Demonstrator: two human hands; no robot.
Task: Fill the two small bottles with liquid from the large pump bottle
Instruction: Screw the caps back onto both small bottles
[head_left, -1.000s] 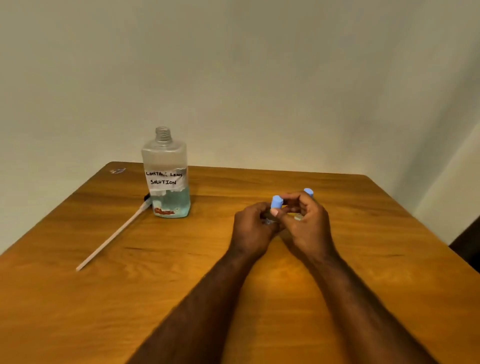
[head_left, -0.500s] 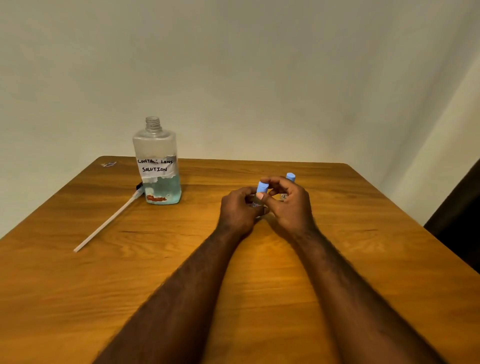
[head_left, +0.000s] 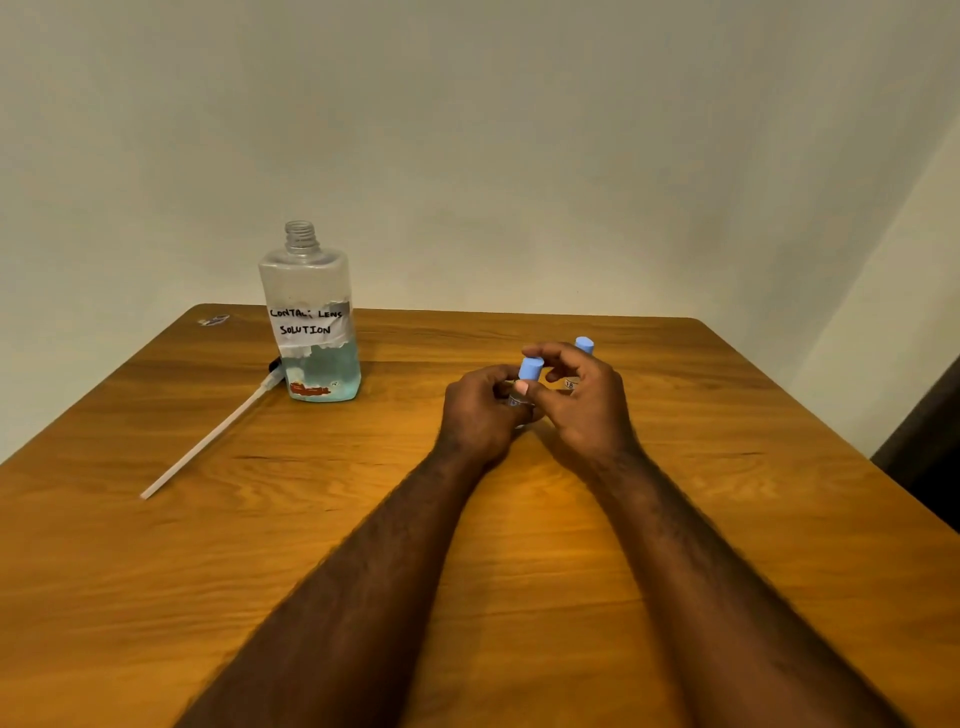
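The large clear bottle (head_left: 310, 332), labelled contact lens solution, stands uncapped at the back left of the wooden table (head_left: 727, 493), about a third full of pale blue liquid. Its pump with the long white tube (head_left: 208, 444) lies on the table to its left. My left hand (head_left: 480, 413) grips the body of a small bottle at table centre, while my right hand (head_left: 582, 405) pinches that bottle's blue cap (head_left: 531, 369) between thumb and fingers. A second small bottle with a blue cap (head_left: 584, 345) stands just behind my right hand, mostly hidden.
A small scrap (head_left: 213, 320) lies at the table's far left corner. A plain wall rises behind the table. A dark object (head_left: 930, 462) stands beyond the table's right edge.
My hands stay together on the small bottle, my right fingers shifting slightly on the blue cap. The view has drifted a little; the large bottle and pump have not moved.
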